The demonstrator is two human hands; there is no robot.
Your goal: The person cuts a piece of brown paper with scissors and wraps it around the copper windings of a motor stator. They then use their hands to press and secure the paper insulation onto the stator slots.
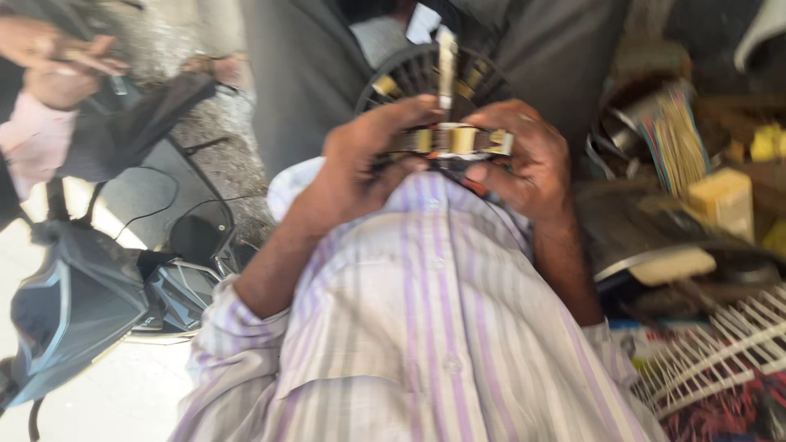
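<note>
Centrally, round dark slotted metal stator core with yellow-taped windings (438, 115): edge-on, long axis sideways; left hand (364, 160), right hand (524, 155) both clasp it.

Left hand (360, 160) and right hand (524, 160) gripping round slotted motor core (434, 82) against striped shirt (426, 327); scooter (90, 286) sitting left; frame blurring.

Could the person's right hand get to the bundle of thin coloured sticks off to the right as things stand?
Probably not at once: the right hand grips the round slotted part together with the left hand. The bundle of sticks itself lies uncovered beside it.
</note>
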